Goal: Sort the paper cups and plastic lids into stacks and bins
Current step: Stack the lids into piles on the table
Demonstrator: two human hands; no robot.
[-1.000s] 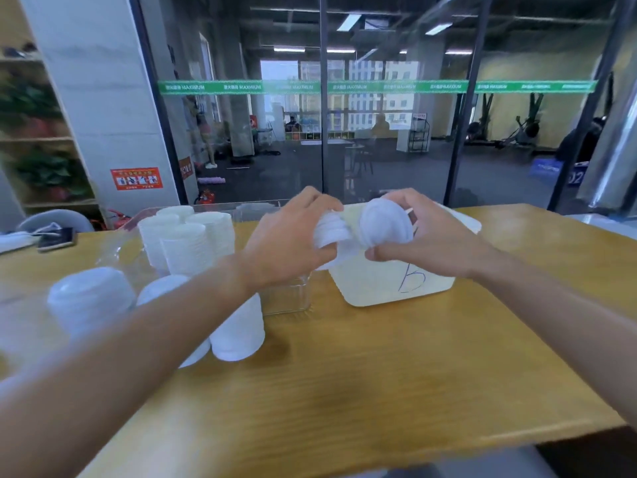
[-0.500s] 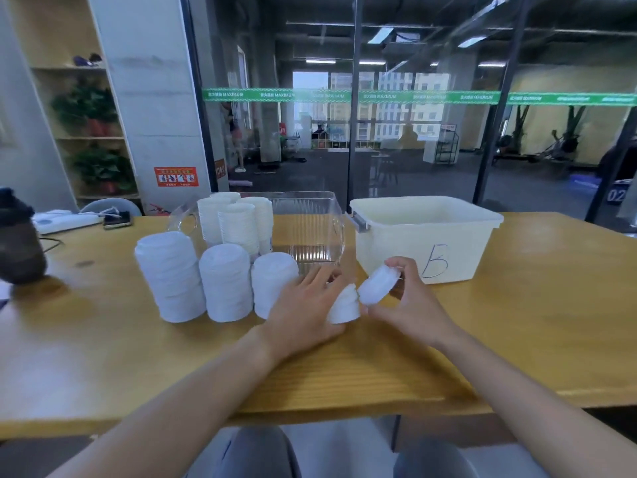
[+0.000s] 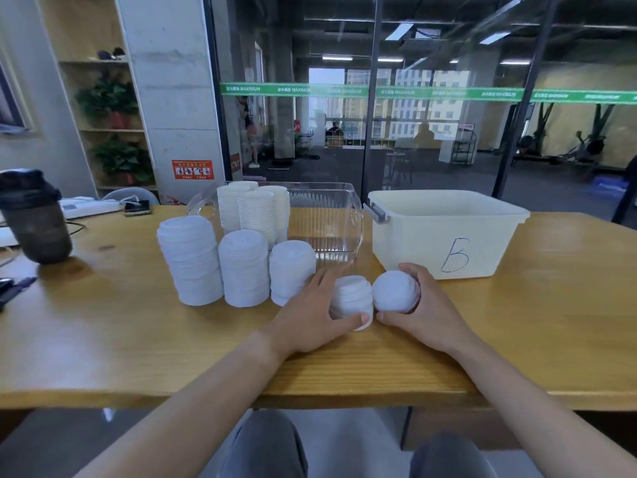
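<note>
Where the wooden table (image 3: 103, 339) meets the left edge of the view, a dark shaker bottle (image 3: 34, 217) stands upright, with a phone (image 3: 137, 208) lying flat farther back by a white power strip (image 3: 89, 205).

Lid stacks, three: a tall stack (image 3: 190, 260) at left, a middle stack (image 3: 244, 269) just beside it, and a shorter stack (image 3: 293, 270) next along, all upright on the tabletop and close together in a row.

Paper cups (image 3: 253, 210): several nested columns standing upright behind the lid row, at the left end of a clear ribbed bin (image 3: 331, 215). Whether the cups sit inside that bin or just in front of its wall cannot be told.

Left hand (image 3: 310, 313): rests on the table right of the shorter stack, fingers and thumb curled round a small stack of lids (image 3: 351, 298) that stands on the wood, thumb across its lower front.

Right hand (image 3: 427, 305): grips a second small lid bundle (image 3: 394, 291), tilted so its round top faces the camera, fingers wrapped behind it and thumb below. The two small bundles sit just beside each other, nearly touching.

White bin (image 3: 448, 232): opaque, marked with a hand-drawn letter B, grey latch on its left end, standing right of the clear bin and directly behind the right hand.
</note>
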